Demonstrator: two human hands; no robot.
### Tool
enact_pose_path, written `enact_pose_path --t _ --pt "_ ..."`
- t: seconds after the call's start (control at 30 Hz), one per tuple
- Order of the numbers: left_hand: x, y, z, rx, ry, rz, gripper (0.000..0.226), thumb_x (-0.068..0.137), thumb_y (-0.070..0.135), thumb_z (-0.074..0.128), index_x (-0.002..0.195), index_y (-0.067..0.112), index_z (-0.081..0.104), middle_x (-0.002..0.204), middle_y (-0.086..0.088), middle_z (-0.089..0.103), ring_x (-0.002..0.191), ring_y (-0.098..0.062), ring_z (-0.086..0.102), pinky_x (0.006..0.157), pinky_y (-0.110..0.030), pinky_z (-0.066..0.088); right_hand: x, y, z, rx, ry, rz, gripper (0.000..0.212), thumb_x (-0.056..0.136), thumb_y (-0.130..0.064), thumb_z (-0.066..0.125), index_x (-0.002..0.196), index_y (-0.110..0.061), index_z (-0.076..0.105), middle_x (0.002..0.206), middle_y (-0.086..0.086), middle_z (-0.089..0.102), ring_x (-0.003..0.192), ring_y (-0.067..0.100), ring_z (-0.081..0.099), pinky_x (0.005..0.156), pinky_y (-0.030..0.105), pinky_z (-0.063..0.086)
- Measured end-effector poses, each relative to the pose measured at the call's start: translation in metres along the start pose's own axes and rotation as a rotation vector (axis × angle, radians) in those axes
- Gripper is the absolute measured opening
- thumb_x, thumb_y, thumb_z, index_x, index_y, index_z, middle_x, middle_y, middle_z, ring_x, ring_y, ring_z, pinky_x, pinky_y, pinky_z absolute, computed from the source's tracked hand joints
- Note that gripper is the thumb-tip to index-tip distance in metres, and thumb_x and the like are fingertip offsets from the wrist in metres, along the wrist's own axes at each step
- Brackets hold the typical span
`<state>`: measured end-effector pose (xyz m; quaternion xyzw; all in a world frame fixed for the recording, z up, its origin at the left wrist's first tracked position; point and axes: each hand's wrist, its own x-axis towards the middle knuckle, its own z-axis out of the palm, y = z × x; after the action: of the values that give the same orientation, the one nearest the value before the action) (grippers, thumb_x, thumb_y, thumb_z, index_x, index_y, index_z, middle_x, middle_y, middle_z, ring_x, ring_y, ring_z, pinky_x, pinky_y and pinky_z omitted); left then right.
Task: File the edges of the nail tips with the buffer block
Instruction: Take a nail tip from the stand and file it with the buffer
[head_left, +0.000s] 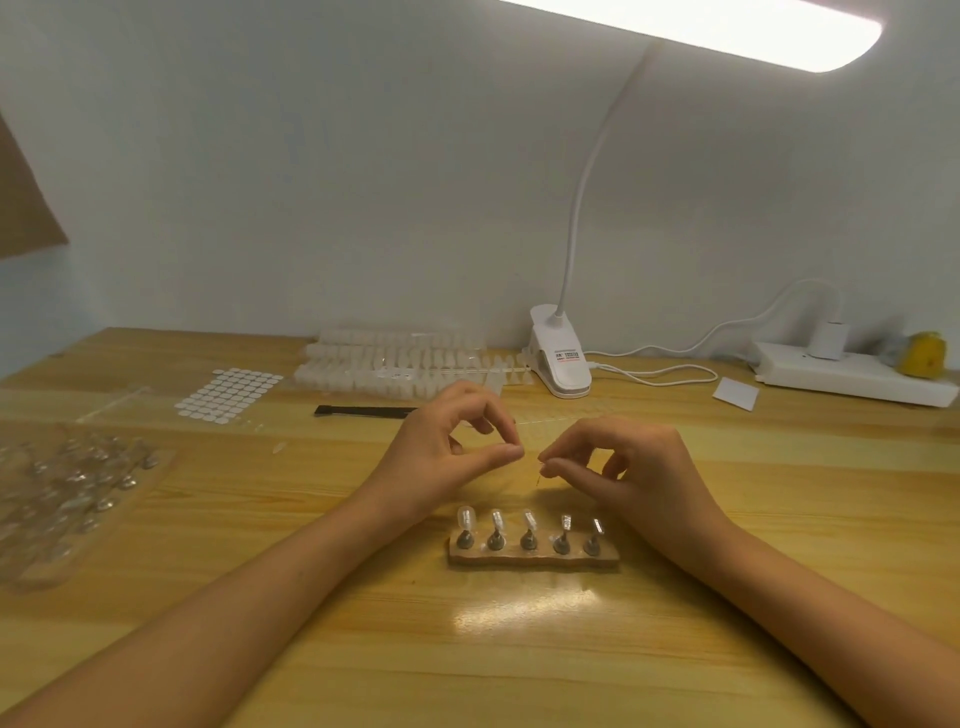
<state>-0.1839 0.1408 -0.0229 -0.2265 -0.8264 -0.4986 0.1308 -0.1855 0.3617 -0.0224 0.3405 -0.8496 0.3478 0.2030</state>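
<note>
Both hands hover over the table (519, 649), just behind the holder (535, 558); five tips (529, 519) stand upright on its pegs in one row. Left hand (447, 452): thumb and forefinger closed tip to tip, other fingers curled; whether anything lies in that pinch cannot be told. Right hand (628, 462): thumb and forefinger pinch a small clear piece (539, 470), probably a loose tip, too small to confirm. No buffer block is identifiable; a black strip (363, 410) lies flat beyond the left hand, well apart from the holder, and may be a file. Judgement: filing has not begun; the step in hand is readying one tip. Procedure: fetch the abrasive tool first; hold the tip by its sides near the base, free edge exposed; brace both wrists on the table; set the abrasive face against the edge at a shallow angle; stroke in one direction with light pressure; turn the tip rather than the tool to follow the curve. Caution: the tip is thin, clear and light; a hard pinch may flex or flick it; a dropped one would be hard to find on the glossy wood. Keep forearms off the holder; a nudge could topple the mounted tips.
</note>
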Motion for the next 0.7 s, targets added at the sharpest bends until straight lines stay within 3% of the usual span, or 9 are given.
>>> enact_pose_path --t 0.17,0.3,0.37,0.47,0.6,0.7 --pt "0.002 -0.004 0.001 -0.058 0.010 -0.117 0.004 0.085 0.030 0.069 0.086 0.029 0.065 0.093 0.021 0.065 0.089 0.004 0.059 0.068 -0.016 0.044 0.001 0.002 0.000 -0.018 0.009 0.044 0.011 0.085 -0.021 0.075 0.093 -0.028 0.077 0.088 -0.017 0.071 0.084 0.007 0.064 0.063 0.024 0.054" --pt "0.003 -0.006 -0.001 -0.139 0.055 -0.182 0.006 0.089 0.028 0.067 0.084 0.030 0.064 0.083 0.020 0.064 0.069 0.006 0.057 0.055 -0.017 0.044 0.002 0.003 0.003 -0.210 -0.047 0.129 0.032 0.090 -0.016 0.070 0.115 -0.037 0.071 0.104 -0.019 0.064 0.090 -0.003 0.054 0.070 0.016 0.046" --pt "0.003 -0.007 -0.002 -0.140 0.062 -0.186 0.007 0.089 0.026 0.066 0.084 0.029 0.064 0.079 0.020 0.063 0.067 0.005 0.056 0.055 -0.018 0.044 0.004 0.001 0.005 -0.259 -0.081 0.136 0.044 0.092 -0.005 0.064 0.123 -0.035 0.067 0.106 -0.024 0.058 0.099 0.001 0.049 0.076 0.021 0.046" --pt "0.002 -0.006 -0.001 -0.106 0.021 -0.150 0.004 0.089 0.024 0.066 0.086 0.025 0.064 0.078 0.016 0.064 0.070 0.002 0.058 0.058 -0.016 0.046 0.006 0.003 0.004 -0.156 -0.032 0.197 0.062 0.085 0.013 0.051 0.125 -0.031 0.066 0.123 -0.018 0.061 0.116 0.011 0.044 0.097 0.035 0.039" --pt "0.001 -0.003 0.001 0.018 -0.100 -0.085 0.003 0.088 0.026 0.067 0.088 0.026 0.065 0.089 0.015 0.066 0.083 -0.002 0.061 0.070 -0.015 0.049 0.008 0.017 -0.006 -0.166 -0.070 0.327 0.063 0.083 0.014 0.045 0.122 -0.031 0.065 0.133 -0.009 0.056 0.128 0.016 0.039 0.105 0.036 0.032" --pt "0.001 -0.003 0.003 0.063 -0.159 -0.077 0.004 0.087 0.026 0.069 0.089 0.025 0.066 0.090 0.015 0.067 0.083 -0.002 0.061 0.069 -0.012 0.046 0.008 0.021 -0.008 -0.164 -0.174 0.339 0.047 0.090 0.000 0.054 0.121 -0.034 0.064 0.129 -0.013 0.055 0.127 0.014 0.038 0.105 0.035 0.034"
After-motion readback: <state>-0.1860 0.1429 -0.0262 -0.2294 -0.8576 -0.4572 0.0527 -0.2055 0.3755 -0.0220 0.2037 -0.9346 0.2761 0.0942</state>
